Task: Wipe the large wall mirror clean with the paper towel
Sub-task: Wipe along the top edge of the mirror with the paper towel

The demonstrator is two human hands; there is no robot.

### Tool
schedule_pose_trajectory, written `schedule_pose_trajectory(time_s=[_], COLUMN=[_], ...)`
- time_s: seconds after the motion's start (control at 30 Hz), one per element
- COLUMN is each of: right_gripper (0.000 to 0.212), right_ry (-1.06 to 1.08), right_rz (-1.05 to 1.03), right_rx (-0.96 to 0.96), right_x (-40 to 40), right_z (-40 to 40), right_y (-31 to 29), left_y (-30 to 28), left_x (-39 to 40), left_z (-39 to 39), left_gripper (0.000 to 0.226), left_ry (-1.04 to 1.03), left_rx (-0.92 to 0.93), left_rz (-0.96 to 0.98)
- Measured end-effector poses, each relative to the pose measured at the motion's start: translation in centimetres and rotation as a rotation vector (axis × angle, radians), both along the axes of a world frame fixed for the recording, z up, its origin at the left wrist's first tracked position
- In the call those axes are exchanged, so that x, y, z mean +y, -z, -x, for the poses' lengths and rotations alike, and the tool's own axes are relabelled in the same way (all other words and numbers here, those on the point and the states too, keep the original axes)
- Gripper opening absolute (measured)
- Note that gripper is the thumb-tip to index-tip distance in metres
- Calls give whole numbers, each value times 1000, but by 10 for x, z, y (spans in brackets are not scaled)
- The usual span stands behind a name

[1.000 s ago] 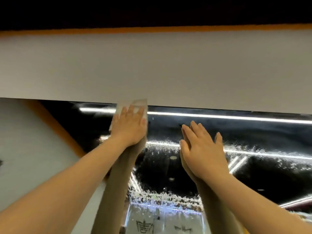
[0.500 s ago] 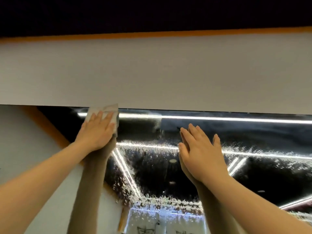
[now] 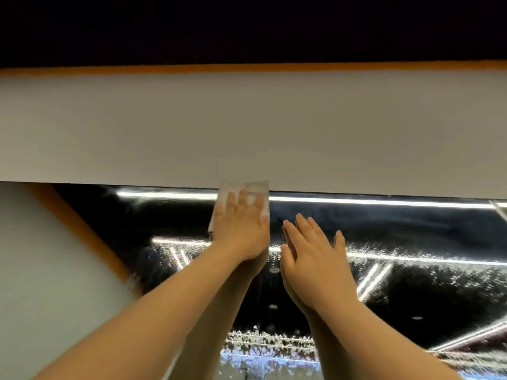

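Paper towel (image 3: 241, 192) slid right (left hand (image 3: 241, 229) pressing) along mirror (image 3: 411, 234) top

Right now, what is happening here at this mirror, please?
A person is wiping the large wall mirror. The left hand presses a paper towel flat against the glass at the mirror's top edge. The right hand rests open on the glass beside it. Many droplets remain lower down, so the wiping is not finished.
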State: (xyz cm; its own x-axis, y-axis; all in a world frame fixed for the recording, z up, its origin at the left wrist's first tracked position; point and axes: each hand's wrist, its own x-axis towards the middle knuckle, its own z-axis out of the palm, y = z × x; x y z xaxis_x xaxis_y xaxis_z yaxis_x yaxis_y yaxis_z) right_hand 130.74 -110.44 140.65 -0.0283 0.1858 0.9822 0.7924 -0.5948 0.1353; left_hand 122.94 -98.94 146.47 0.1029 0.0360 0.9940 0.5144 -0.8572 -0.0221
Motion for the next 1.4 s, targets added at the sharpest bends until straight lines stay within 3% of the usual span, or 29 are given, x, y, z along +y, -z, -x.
schedule_pose_trajectory(time_s=[0.17, 0.3, 0.53, 0.8, 1.07, 1.4], right_gripper=[55, 55, 54, 54, 52, 53], right_ry=[8, -5, -26, -45, -33, 74], right_rz=[-7, 10, 19, 5, -27, 68], right_rx=[-5, -7, -14, -19, -39, -83], right_x=[-1, -3, -3, -4, -3, -18], right_z=[-1, -2, -5, -5, -4, -4], right_y=[0, 1, 2, 3, 4, 3], left_y=[0, -3, -9, -7, 4, 8], left_x=[4, 34, 93, 59, 12, 15], left_z=[12, 29, 70, 54, 15, 21], left_gripper=[55, 55, 56, 62, 60, 60], left_ry=[2, -3, -35, 13, 71, 106], left_rx=[92, 66, -31, -52, 44, 63], left_rz=[-63, -55, 108, 282, 106, 58])
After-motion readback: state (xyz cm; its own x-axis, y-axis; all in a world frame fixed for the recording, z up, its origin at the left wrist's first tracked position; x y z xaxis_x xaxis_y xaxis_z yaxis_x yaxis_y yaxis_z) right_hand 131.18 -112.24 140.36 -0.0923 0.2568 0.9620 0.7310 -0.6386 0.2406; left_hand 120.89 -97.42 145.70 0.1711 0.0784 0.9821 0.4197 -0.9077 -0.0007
